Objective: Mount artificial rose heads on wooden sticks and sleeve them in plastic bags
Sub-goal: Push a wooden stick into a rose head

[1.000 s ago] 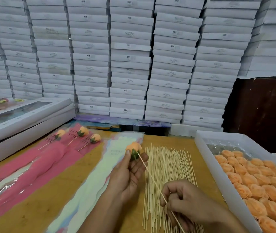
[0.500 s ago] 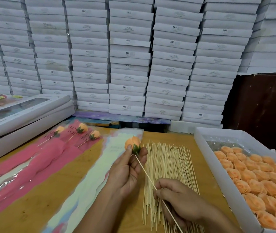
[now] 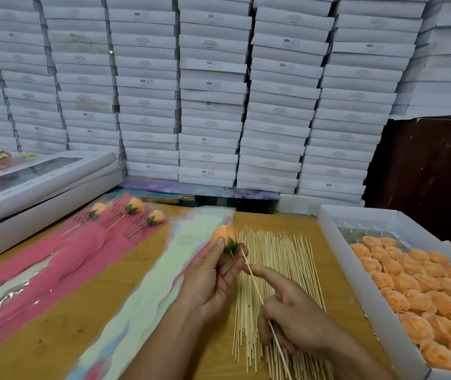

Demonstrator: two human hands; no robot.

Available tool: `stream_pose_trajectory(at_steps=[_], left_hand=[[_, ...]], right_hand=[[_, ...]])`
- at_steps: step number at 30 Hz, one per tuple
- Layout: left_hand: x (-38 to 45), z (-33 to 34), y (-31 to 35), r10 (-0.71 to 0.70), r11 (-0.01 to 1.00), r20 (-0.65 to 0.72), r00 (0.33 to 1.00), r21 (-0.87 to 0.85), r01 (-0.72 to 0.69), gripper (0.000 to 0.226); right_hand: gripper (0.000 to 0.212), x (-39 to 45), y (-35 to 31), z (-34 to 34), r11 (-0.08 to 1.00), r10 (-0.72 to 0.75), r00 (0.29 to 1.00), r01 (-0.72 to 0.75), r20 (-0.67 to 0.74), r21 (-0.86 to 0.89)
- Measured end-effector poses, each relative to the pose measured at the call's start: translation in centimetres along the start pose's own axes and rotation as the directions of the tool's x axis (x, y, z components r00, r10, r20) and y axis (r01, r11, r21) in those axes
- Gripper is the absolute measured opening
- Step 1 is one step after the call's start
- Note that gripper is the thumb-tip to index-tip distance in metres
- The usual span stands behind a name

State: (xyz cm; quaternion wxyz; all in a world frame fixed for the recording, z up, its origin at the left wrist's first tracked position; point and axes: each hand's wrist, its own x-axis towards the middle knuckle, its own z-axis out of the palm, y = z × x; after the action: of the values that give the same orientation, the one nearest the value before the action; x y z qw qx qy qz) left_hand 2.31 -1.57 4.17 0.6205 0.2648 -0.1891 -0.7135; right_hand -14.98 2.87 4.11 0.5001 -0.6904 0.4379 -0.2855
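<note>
Left hand (image 3: 213,281) pinching rose (image 3: 223,237), centre frame, green base toward lower right. Right hand (image 3: 295,319) gripping stick (image 3: 257,292); axis lower right to upper left, tip just beside base.

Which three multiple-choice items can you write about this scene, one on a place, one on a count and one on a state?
1. The tray of loose rose heads lies
A. at the right
B. at the left
C. on the box stacks

2. Finished roses on the pink bags:
A. one
B. three
C. six

3. The left hand
A. lies flat
B. holds a rose head
C. holds a bag

Key: 1 A, it sits at the table's right edge. 2 B, three stemmed roses lie there. 3 B, thumb and fingers pinch it while the right hand guides a stick.
</note>
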Motion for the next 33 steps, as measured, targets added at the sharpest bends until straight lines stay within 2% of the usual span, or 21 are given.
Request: stream_pose_trajectory(at_steps=[2,3,5,7,13,26,33], left_hand=[[-0.1,0.1,0.0,0.003,1.0,-0.005,1.0,0.014,-0.003,0.034],[-0.1,0.1,0.1,0.005,1.0,-0.008,1.0,0.023,-0.005,0.034],[-0.2,0.1,0.0,0.008,0.999,-0.015,1.0,0.048,-0.008,0.034],[-0.3,0.3,0.0,0.011,0.998,-0.018,1.0,0.069,-0.01,0.037],[-0.4,0.3,0.1,-0.019,1.0,-0.028,0.999,0.015,0.019,0.033],[-0.3,0.3,-0.3,-0.009,1.0,-0.017,1.0,0.029,0.01,0.031],[-0.3,0.4,-0.3,-0.022,0.999,0.002,1.0,-0.048,0.022,0.031]], right_hand=[[0.066,0.2,0.1,0.0,0.999,0.002,0.999,-0.003,-0.035,-0.036],[0.056,0.3,0.2,0.0,0.998,-0.006,0.999,0.003,-0.047,-0.055],[0.033,0.2,0.1,0.2,0.997,-0.02,0.999,0.018,-0.036,-0.077],[0.026,0.1,-0.3,0.4,0.996,-0.016,1.0,0.015,-0.008,-0.083],[0.027,0.3,-0.7,0.9,0.998,0.051,0.999,-0.051,-0.004,0.028],[0.039,0.4,-0.6,1.2,1.0,-0.014,0.998,0.013,-0.06,-0.007],[0.043,0.2,-0.9,1.1,0.999,-0.045,0.997,0.043,-0.06,-0.028]])
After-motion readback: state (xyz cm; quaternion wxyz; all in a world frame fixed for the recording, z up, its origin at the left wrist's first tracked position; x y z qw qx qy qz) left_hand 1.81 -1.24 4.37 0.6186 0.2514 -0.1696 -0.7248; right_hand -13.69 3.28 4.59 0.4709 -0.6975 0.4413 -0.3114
